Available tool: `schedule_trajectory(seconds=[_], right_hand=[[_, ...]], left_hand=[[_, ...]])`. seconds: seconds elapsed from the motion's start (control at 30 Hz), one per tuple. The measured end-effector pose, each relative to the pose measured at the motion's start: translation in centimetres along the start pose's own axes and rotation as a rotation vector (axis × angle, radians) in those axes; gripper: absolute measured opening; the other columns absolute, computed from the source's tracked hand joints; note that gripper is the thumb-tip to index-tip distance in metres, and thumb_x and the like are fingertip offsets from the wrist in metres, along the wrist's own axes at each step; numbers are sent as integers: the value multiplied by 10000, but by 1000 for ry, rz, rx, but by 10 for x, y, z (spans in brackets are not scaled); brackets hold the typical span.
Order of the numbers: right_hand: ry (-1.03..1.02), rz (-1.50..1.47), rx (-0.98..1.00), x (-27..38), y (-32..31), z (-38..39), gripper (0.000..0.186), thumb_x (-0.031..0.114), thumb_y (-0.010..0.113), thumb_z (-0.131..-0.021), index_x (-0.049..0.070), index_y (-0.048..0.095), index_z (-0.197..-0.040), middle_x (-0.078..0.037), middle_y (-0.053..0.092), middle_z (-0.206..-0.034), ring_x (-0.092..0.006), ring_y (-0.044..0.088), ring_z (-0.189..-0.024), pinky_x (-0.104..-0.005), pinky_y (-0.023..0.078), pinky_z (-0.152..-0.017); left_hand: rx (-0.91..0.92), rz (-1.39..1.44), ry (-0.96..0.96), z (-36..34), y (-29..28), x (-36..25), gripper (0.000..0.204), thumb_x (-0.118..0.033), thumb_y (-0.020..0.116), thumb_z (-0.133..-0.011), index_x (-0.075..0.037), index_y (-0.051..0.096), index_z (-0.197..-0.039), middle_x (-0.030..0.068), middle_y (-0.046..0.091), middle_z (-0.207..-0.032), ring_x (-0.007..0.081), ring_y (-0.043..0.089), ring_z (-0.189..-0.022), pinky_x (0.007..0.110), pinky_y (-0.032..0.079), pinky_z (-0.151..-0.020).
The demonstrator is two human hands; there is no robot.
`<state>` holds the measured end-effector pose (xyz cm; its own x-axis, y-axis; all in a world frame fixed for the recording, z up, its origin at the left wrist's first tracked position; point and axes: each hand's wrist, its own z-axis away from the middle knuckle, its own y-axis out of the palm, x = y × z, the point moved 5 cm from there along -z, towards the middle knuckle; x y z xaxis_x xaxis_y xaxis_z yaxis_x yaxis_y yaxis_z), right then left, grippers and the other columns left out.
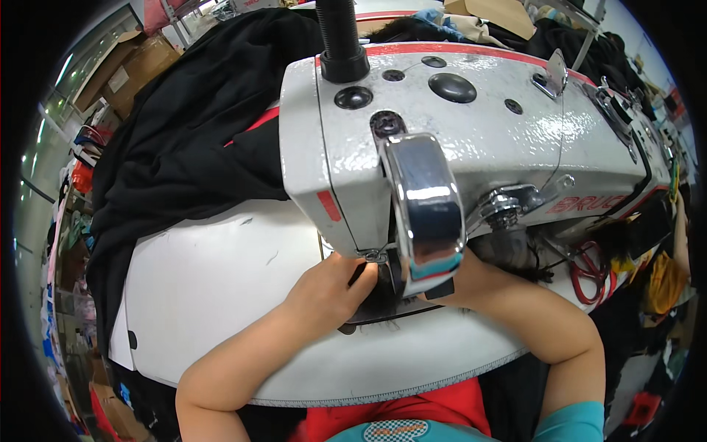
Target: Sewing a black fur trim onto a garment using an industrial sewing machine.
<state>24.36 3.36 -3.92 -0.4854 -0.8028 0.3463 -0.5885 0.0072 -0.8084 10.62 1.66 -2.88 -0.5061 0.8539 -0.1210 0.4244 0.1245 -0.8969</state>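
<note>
A white sewing machine (508,132) with red trim stands over the pale sewing table (206,272). My left hand (324,291) is beneath the machine's head, beside the needle area. Its thumb and fingers are bent and drawn together, with the fingertips partly hidden; what they hold, if anything, I cannot make out. A dark patch (377,300) lies between my hands; whether it is cloth or part of the machine bed I cannot tell. My right hand (465,281) reaches in from the other side. The shiny chrome lever cover (427,206) hides its fingers.
Black cloth (191,110) is heaped at the left and behind the machine. Red-handled scissors (589,274) lie at the right of the table. A black post (340,37) rises beyond the machine head. Cardboard boxes (136,74) stand at the far left.
</note>
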Motion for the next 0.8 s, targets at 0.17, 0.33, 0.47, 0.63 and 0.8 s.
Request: schedule_trajectory(seconds=[0.17,0.33,0.47,0.63,0.8], right_hand=[[214,-356,65,-10,9,3,169,140,534,-623,116,622,-764,-73,568,-897,-241,518,-919,-386,392,-811],[-179,345,59,3,7,6,72,132,543,-587,133,612,-607,-31,566,-680,-231,558,-743,-358,433,-674],[-100,290,115,-2,13,8,59,146,553,-574,147,612,-565,-35,561,-642,-230,556,-744,-358,431,-654],[-160,153,44,-12,34,13,123,144,542,-585,127,616,-682,-71,560,-672,-234,564,-721,-362,446,-605],[-95,-29,-79,-1,17,4,69,156,559,-566,126,549,-627,-28,533,-633,-181,554,-677,-331,430,-576]], left_hand=[[163,83,-96,-1,5,5,215,-49,528,-674,-38,512,-889,119,441,-800,271,468,-732,340,431,-563],[216,18,-121,4,10,9,233,-52,524,-677,-39,518,-910,125,444,-789,275,464,-720,346,423,-560],[139,84,-139,-5,1,8,233,-48,522,-678,-30,521,-910,129,468,-781,275,473,-702,331,420,-551],[101,76,-75,-5,2,7,232,-43,523,-673,-7,522,-902,129,479,-790,270,492,-717,319,431,-554],[60,46,10,-3,-4,1,285,-29,524,-643,22,521,-923,125,475,-817,250,502,-745,318,453,-575]])
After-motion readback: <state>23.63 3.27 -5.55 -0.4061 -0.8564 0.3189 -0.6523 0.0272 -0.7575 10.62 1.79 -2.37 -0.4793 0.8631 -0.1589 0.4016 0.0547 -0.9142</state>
